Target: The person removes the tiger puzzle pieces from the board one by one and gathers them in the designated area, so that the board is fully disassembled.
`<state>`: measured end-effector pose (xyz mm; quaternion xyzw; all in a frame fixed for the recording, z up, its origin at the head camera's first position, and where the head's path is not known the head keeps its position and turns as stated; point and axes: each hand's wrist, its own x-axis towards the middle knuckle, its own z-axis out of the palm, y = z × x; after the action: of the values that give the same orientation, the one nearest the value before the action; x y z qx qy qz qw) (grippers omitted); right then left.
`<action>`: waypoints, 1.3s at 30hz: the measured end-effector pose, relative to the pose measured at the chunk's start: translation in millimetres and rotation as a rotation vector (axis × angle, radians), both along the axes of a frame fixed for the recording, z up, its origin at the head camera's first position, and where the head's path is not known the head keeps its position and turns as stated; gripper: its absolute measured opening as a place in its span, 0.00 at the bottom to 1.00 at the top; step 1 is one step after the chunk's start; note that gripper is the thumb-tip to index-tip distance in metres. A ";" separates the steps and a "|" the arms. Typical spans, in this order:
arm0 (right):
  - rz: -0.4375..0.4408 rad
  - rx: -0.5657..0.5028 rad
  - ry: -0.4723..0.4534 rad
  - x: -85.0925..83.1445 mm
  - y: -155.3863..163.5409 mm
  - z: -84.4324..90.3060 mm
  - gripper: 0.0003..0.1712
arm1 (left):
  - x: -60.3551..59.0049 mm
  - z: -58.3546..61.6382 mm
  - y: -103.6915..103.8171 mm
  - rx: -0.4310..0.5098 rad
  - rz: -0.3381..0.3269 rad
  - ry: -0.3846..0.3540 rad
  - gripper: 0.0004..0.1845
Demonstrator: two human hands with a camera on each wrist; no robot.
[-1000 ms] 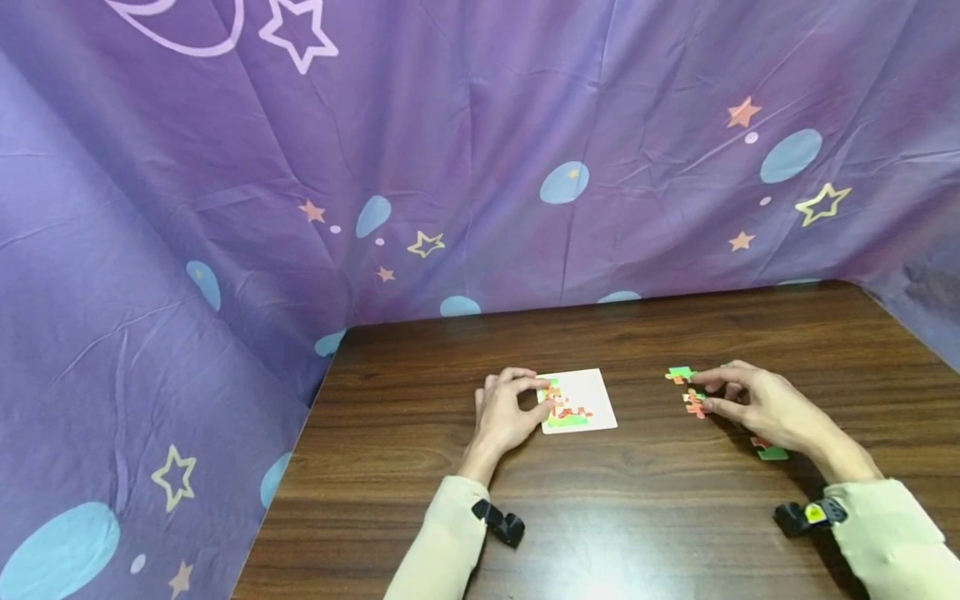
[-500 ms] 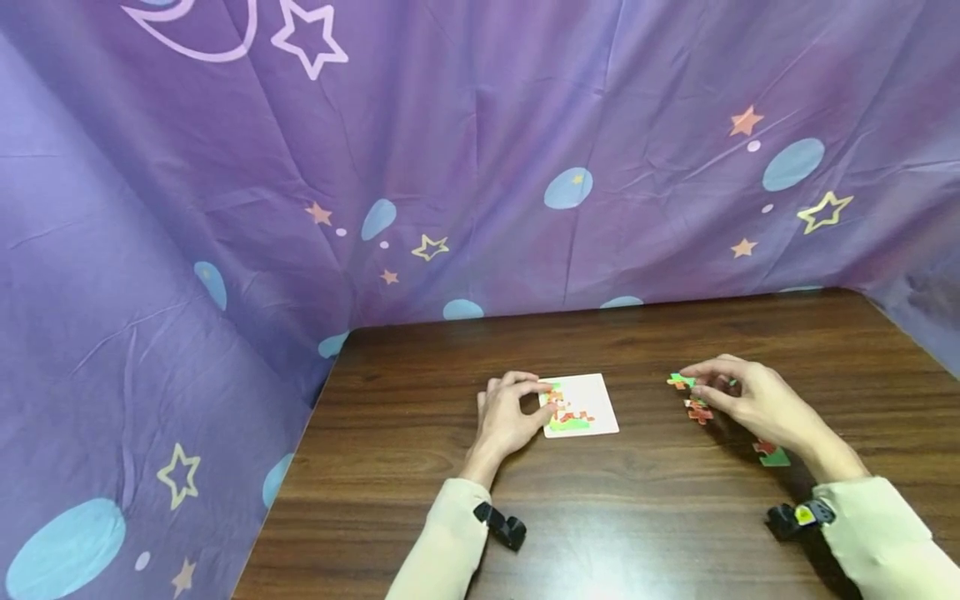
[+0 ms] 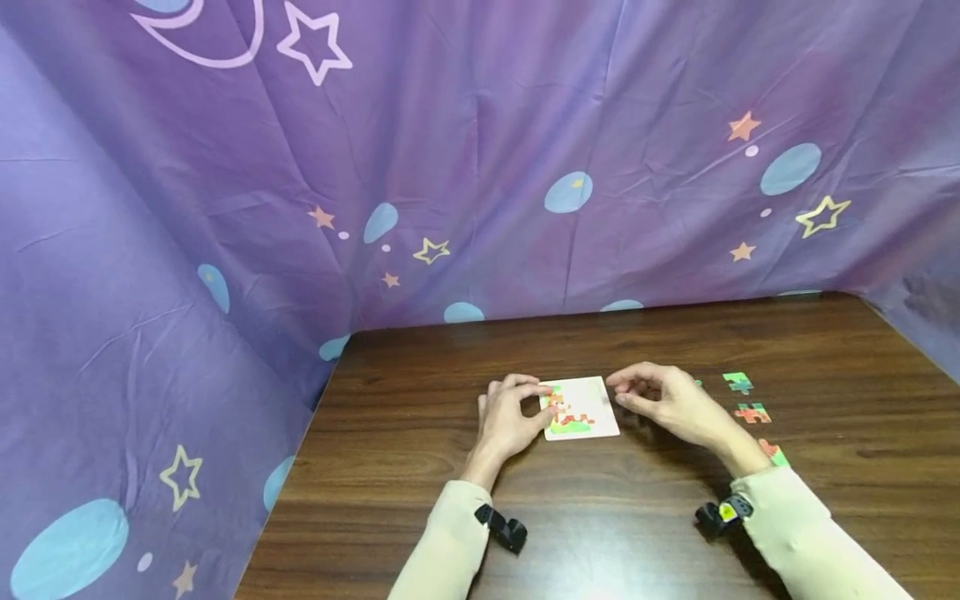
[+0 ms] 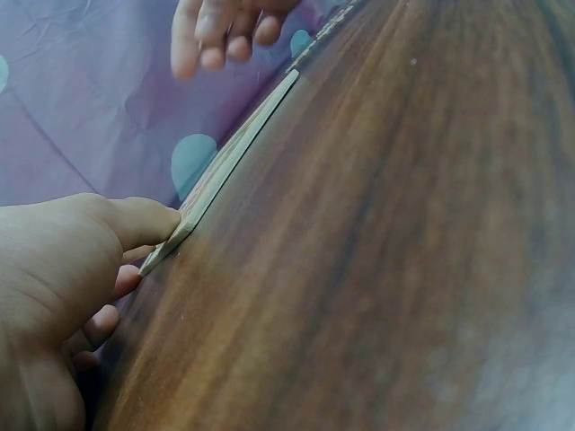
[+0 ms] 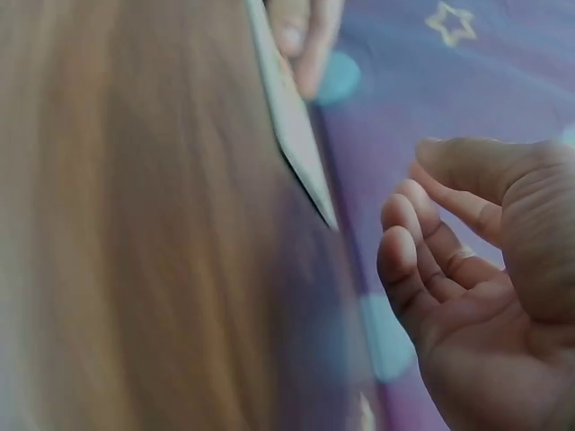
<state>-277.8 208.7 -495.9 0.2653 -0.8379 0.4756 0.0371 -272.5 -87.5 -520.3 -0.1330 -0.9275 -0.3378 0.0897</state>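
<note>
My left hand (image 3: pixel 510 421) holds the left edge of a small square white puzzle board (image 3: pixel 596 398) between thumb and fingers. The board lies on the table, with a partly laid orange, red and green picture along its left and lower sides. In the left wrist view the thumb presses on the edge of the board (image 4: pixel 216 184). My right hand (image 3: pixel 678 407) is just right of the board, apart from it, fingers loosely bent. No piece shows between its thumb and fingers in the right wrist view. A green puzzle piece (image 3: pixel 738 382) and an orange-and-green one (image 3: pixel 752 413) lie beyond it.
A red-and-green puzzle piece (image 3: pixel 772 452) lies by the right sleeve, partly covered. A green bit (image 3: pixel 699 382) peeks out behind the right hand. The brown wooden table (image 3: pixel 420 367) meets a purple star-patterned cloth (image 3: pixel 480 233) at the back and left.
My right hand has moved left from the loose puzzle pieces to beside the board, uncovering pieces on the right. My left hand keeps its hold on the board. The view has shifted slightly.
</note>
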 end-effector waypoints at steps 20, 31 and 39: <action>0.044 0.101 -0.014 5.7 -45.8 -27.7 0.22 | -1.0 -2.9 -0.4 -0.020 -0.004 0.007 0.19; 0.042 0.154 0.033 6.2 -45.7 -27.0 0.16 | -2.8 -4.1 -1.2 -0.002 -0.010 0.042 0.19; 0.073 0.158 0.055 6.7 -47.7 -25.7 0.15 | -1.6 -2.3 -0.9 -0.005 -0.004 0.017 0.18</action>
<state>-271.1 161.1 -521.6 0.3107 -0.8612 0.4016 0.0219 -274.1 -88.4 -522.6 -0.1379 -0.9272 -0.3345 0.0967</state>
